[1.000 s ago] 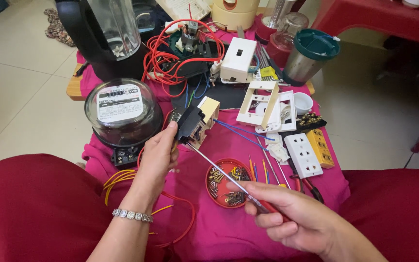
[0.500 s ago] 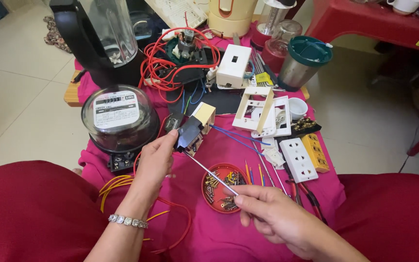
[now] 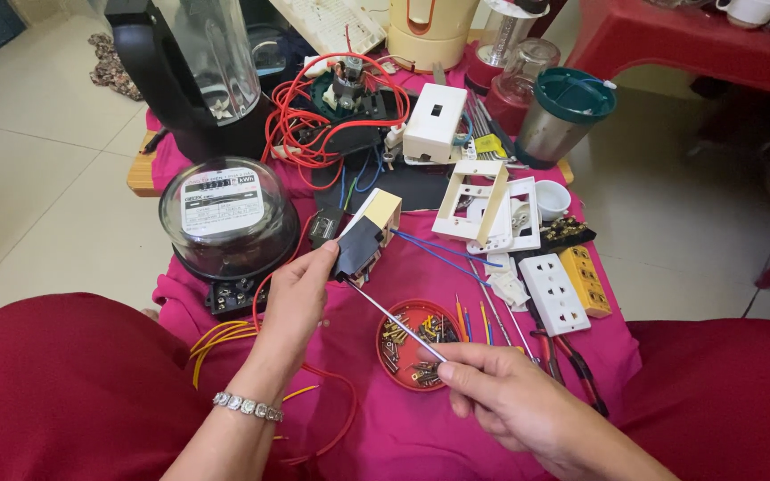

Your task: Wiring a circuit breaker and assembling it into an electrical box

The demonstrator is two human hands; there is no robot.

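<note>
Left hand (image 3: pixel 294 298): fingers pinch a small black-and-cream switch block (image 3: pixel 364 239), raised above the pink cloth (image 3: pixel 421 436) beside the glass-domed meter (image 3: pixel 227 216). Right hand (image 3: pixel 514 401): fingers pressed around a screwdriver (image 3: pixel 396 321), tip touching the block's underside. Red screw dish (image 3: pixel 418 343) lies beneath the shaft.

Beyond the hands, pale floor tiles (image 3: pixel 37 169) stretch away on the left side and continue on the right. A magenta cloth (image 3: pixel 403 436) covers the low work surface under the hands, and a wooden board edge (image 3: pixel 143 176) peeks out from it past the left hand. A red plastic table (image 3: pixel 670 49) stands far off beyond the right hand. Even, soft light falls over everything.
</note>
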